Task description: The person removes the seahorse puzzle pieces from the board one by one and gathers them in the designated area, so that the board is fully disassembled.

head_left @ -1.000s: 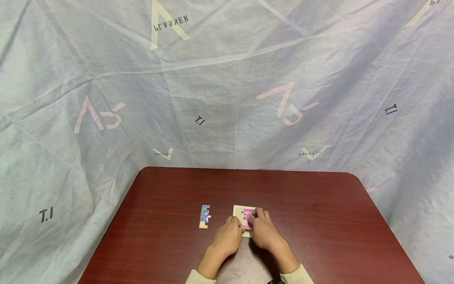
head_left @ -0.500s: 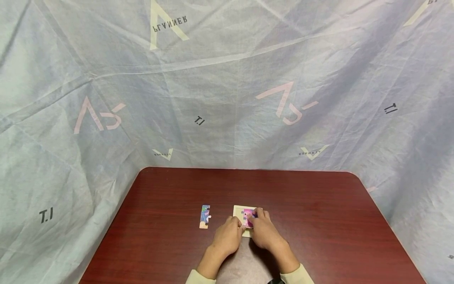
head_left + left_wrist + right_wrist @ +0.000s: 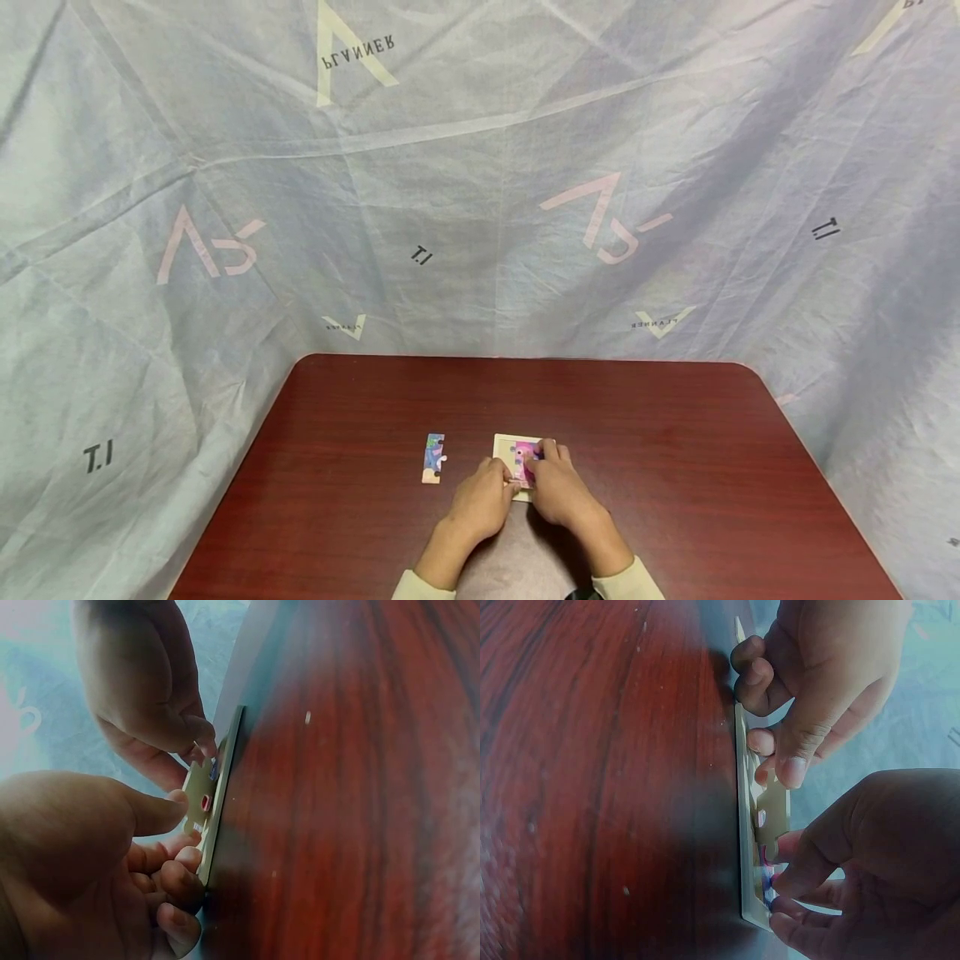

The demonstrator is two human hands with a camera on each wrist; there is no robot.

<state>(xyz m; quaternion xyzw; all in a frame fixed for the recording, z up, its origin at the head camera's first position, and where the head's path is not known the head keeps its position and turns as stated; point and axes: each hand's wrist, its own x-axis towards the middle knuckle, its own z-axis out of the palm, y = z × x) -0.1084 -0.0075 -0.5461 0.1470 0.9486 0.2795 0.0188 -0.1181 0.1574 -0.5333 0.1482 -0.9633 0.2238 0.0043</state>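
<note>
leftmost, a loose jigsaw piece (image 3: pixel 432 458), printed in blue with a tan bottom, lies on the red-brown wood-grain table (image 3: pixel 337 517), well apart from both hands. next comes the left hand (image 3: pixel 482 500), its thumb and fingers clamped on the near edge of a tilted jigsaw piece (image 3: pixel 777 810), other fingers curled at the rim of a shallow puzzle tray (image 3: pixel 517 437). that piece stands aslant over the tray, pale back towards the person. the tray's left strip is bare; pink artwork (image 3: pixel 521 454) shows beside it, though which piece bears it i cannot tell. rightmost, the right hand (image 3: pixel 558 492) bends thumb and fingers in, closed on the tilted piece's right end, some fingertips hidden.
</note>
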